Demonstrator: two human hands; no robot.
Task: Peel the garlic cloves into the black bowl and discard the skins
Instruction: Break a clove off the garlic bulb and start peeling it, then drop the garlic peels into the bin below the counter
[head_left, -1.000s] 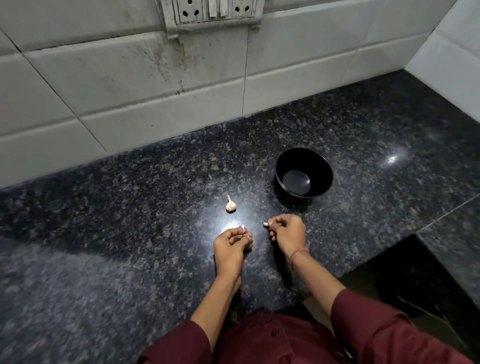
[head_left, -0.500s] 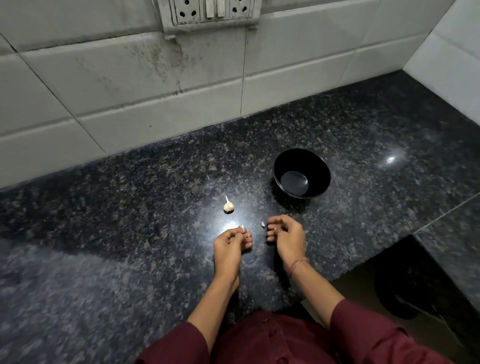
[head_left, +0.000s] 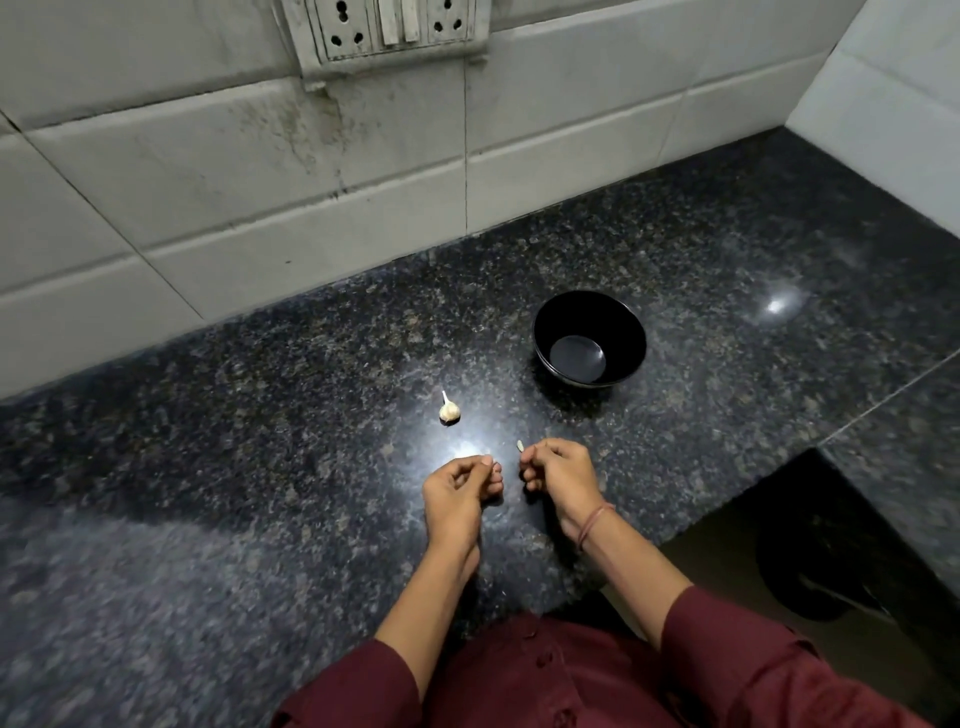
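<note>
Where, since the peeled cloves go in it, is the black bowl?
Head view: the black bowl stands on the counter, beyond the right hand and right of the garlic bulb.

Counter (head_left: 260, 467): black granite, flecked grey and brown, with white glare spots. Bowl (head_left: 628, 332): glossy black, greyer at the base. Garlic (head_left: 449, 410): off-white. Scrap (head_left: 519, 445): pale beige. Tiles (head_left: 311, 156): white with dark streaks. Socket (head_left: 389, 26): grimy white. Sleeves (head_left: 753, 665): maroon. Wrist thread (head_left: 592, 525): reddish.
</note>
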